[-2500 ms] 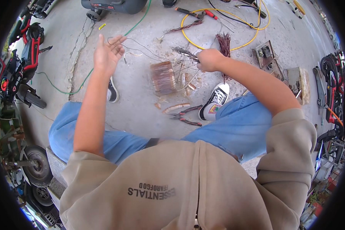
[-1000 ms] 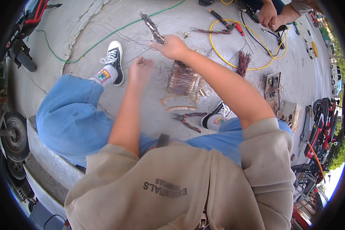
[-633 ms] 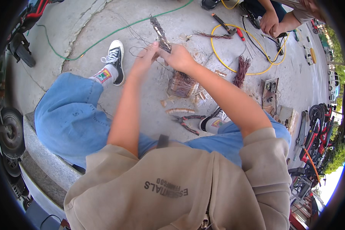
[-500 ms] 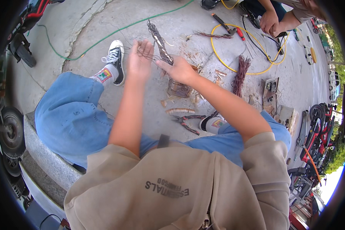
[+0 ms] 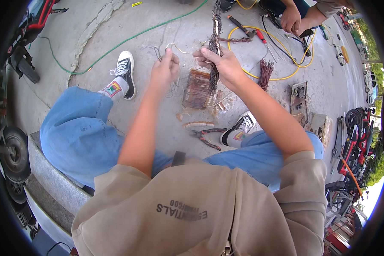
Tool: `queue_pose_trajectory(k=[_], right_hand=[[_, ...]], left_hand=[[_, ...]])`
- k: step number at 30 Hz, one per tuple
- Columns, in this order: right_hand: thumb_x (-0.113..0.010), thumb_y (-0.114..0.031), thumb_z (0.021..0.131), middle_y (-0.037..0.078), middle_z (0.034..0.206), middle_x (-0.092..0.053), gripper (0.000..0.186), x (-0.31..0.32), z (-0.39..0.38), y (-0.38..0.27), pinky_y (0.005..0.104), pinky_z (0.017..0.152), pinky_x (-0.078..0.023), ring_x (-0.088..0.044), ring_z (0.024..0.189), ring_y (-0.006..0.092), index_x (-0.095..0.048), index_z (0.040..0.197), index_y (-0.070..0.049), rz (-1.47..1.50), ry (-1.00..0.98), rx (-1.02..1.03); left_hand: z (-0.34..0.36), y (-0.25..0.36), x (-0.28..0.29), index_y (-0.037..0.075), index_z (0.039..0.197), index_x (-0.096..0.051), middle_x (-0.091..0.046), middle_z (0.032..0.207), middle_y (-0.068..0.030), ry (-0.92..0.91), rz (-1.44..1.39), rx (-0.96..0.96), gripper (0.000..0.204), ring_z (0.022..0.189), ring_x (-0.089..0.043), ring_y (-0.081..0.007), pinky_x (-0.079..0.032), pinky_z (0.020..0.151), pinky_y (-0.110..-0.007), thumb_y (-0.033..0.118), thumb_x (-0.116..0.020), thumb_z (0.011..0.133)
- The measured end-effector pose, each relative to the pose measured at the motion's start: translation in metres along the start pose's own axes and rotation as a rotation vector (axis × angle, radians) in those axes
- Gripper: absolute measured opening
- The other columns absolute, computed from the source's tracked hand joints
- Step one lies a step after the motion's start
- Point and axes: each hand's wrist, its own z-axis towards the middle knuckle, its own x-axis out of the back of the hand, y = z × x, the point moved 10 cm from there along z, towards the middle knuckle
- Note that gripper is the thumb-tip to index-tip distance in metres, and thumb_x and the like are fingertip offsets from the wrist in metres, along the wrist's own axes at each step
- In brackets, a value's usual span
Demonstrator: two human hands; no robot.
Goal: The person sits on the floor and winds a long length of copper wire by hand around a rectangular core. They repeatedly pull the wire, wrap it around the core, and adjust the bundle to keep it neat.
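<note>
My right hand (image 5: 223,64) is closed round a long bundle of dark, thin wire (image 5: 214,36), which hangs upright with a pale strip along it. To the left of it, my left hand (image 5: 166,69) is closed, slightly blurred, with a thin wire loop (image 5: 158,53) sticking out above its fingers. Below and between the hands lies a reddish-brown wire winding (image 5: 198,88) on the concrete. A curved pale strip (image 5: 198,124) and pliers with red-and-black handles (image 5: 209,138) lie nearer to me, by my right shoe.
Another bundle of dark wire (image 5: 266,73) lies to the right. Beyond are a hammer (image 5: 241,26), a red-handled screwdriver (image 5: 261,36) and a yellow hose (image 5: 232,36). A green hose (image 5: 115,48) crosses the far left. A co-worker's hands (image 5: 291,19) are at the far right, above a metal part (image 5: 298,98).
My hands have moved apart: the right went right with the wire bundle, now held more upright. My left hand, open beside the bundle before, has closed. The winding is now in fuller view.
</note>
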Motion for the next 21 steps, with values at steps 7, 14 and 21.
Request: queue_pose_trajectory(k=[7, 14, 21], right_hand=[[-0.052, -0.014, 0.095, 0.021, 0.134, -0.051, 0.049, -0.02, -0.004, 0.006, 0.0416, 0.106, -0.041, -0.049, 0.125, 0.0291, -0.037, 0.139, 0.002, 0.561, -0.026, -0.142], [-0.064, -0.005, 0.084, 0.022, 0.133, -0.052, 0.057, -0.051, -0.025, -0.013, 0.0443, 0.106, -0.04, -0.048, 0.128, 0.0297, -0.04, 0.136, -0.001, 0.216, -0.261, 0.041], [-0.057, 0.001, 0.067, 0.022, 0.129, -0.056, 0.062, -0.06, -0.03, -0.012, 0.0423, 0.107, -0.038, -0.05, 0.125, 0.029, -0.049, 0.128, -0.002, 0.18, -0.428, 0.004]], left_hand=[[-0.029, -0.025, -0.049, 0.008, 0.09, -0.057, -0.049, 0.066, 0.0015, -0.209, 0.083, 0.162, 0.04, 0.048, -0.032, -0.0046, -0.022, 0.045, -0.022, 0.047, -0.049, 0.098], [-0.032, -0.058, -0.045, 0.003, 0.112, -0.054, -0.06, 0.092, -0.0041, -0.218, 0.235, 0.308, 0.031, 0.065, -0.052, -0.0085, -0.037, 0.049, -0.023, 0.031, -0.047, 0.1], [-0.041, -0.048, -0.059, 0.0, 0.114, -0.055, -0.065, 0.098, -0.0084, -0.229, 0.396, 0.311, 0.026, 0.073, -0.064, -0.0154, -0.049, 0.055, -0.029, 0.017, -0.046, 0.097]])
